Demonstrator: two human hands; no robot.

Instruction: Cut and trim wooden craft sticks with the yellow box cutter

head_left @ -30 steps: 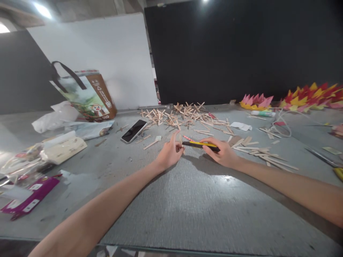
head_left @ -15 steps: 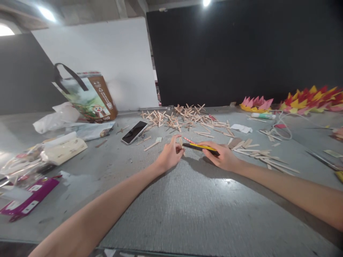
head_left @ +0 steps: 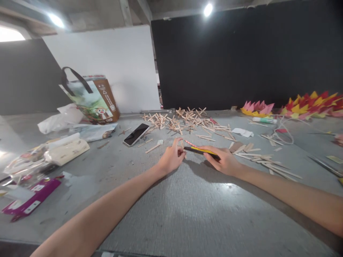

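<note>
Black-yellow plastic cutter (head_left: 200, 151) gripped by right hand (head_left: 225, 161), pale wooden stick (head_left: 182, 143) by left hand (head_left: 171, 157); beyond cutter, wooden crosses (head_left: 161, 121) piled; rightward, loose sticks (head_left: 252, 156) uncrossed.

A printed bag (head_left: 94, 100) stands before a white board (head_left: 125, 60), a phone (head_left: 136, 134) and purple packet (head_left: 40, 197) lie nearer, and pink-and-yellow pointed paper (head_left: 257, 108) sits before a black panel (head_left: 230, 60).

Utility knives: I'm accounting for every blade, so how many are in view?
1 that I can make out: the black-and-yellow knife in the right hand, its front end by the left hand. The long object near the right edge is unclear; others may be hidden.
</note>
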